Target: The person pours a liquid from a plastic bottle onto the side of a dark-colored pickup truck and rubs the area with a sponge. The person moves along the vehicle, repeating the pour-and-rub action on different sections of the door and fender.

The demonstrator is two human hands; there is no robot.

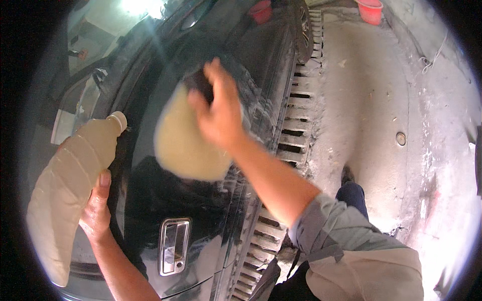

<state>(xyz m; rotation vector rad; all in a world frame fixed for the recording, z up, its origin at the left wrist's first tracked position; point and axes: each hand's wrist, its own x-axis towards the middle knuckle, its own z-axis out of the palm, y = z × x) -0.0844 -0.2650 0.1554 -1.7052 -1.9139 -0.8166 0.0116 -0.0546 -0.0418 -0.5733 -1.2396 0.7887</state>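
Observation:
My left hand [98, 213] is closed around a large clear plastic bottle [70, 185] of cloudy, pale liquid. The bottle slants, its white cap pointing up and right, beside the car window. Bent at the elbow, my right arm reaches over a dark car door [143, 200]. My right hand [224, 113], slightly blurred, grips a small dark sanding block [201, 84] against the upper edge of a yellowish filler patch [188, 145]. The block is partly hidden by my fingers. Whitish wet streaks mark the paint to the right of the patch.
A chrome door handle [174, 246] sits below the patch. Along the car runs a slatted floor grate [296, 125], with a wheel [304, 32] at its far end. A red bucket [370, 11] stands far right; a small round lid [400, 139] lies on the concrete floor [371, 100].

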